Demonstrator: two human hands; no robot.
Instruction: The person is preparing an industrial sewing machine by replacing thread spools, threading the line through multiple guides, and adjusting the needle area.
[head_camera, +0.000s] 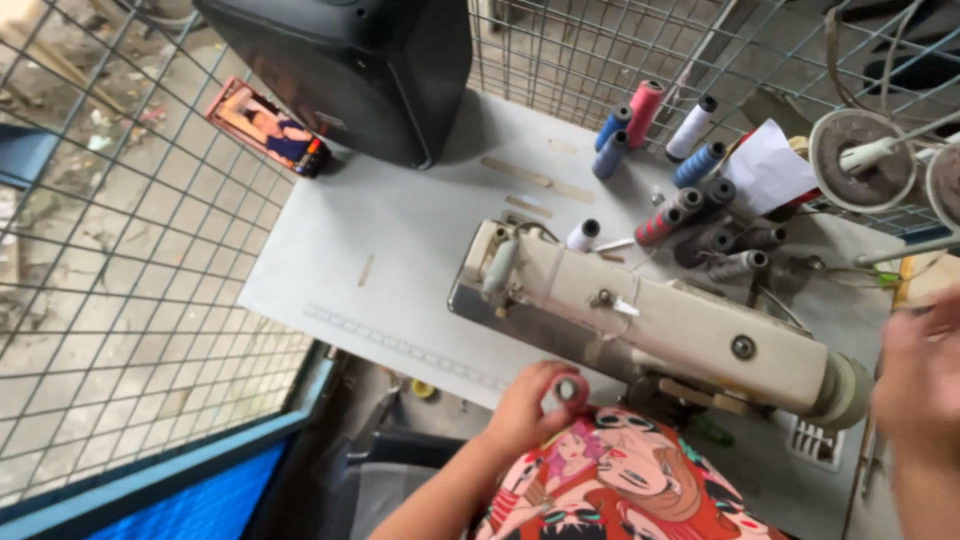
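My left hand (528, 405) is at the near edge of the grey table (400, 250), fingers pinched round a small pinkish ring-shaped object (573, 389). It hovers just in front of the cream sewing machine (650, 320). My right hand (920, 375) is blurred at the right edge, beside the machine's handwheel (845, 392); whether it holds anything cannot be made out. A colourful printed garment (620, 480) covers my lap below the machine.
Several thread spools (680, 170) in blue, red, white and grey stand at the table's back right near a white paper (765, 165). A black speaker box (350, 60) sits at the back left. A wire mesh fence (130, 280) runs along the left. A thread stand (860, 155) is at far right.
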